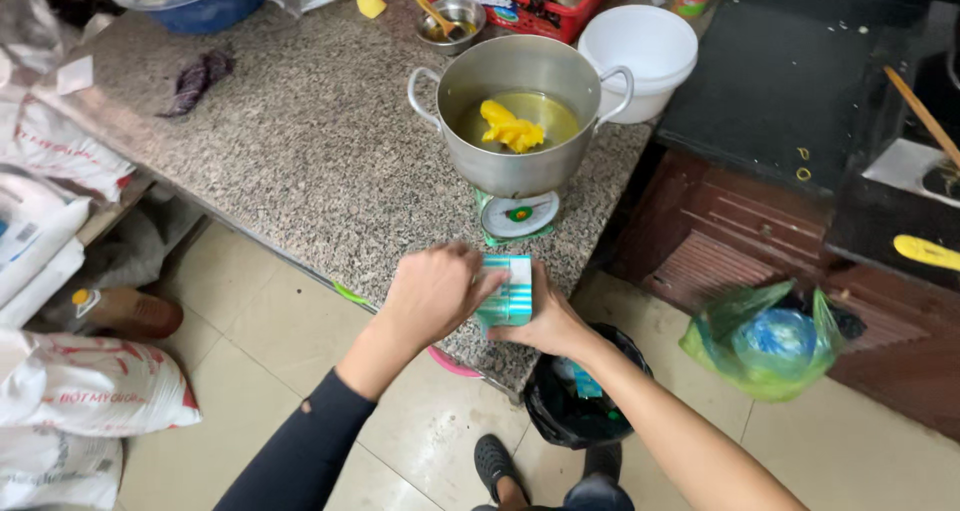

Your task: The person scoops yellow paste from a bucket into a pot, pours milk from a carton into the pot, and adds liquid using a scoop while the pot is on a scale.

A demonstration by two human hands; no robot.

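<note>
Both hands on small teal-white carton (507, 291) at worktop (300, 151) edge, 6 o'clock of steel pot (520, 121): left hand (435, 293) grip closed over top, right hand (548, 323) grip wrapped around side.

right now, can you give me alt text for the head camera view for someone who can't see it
Two bare hands, left hand and right hand, hold a small teal and white carton at the edge of a granite counter. Behind it, a steel pot holding yellow chunks in liquid sits on a small kitchen scale, with a white bucket beside it.
</note>
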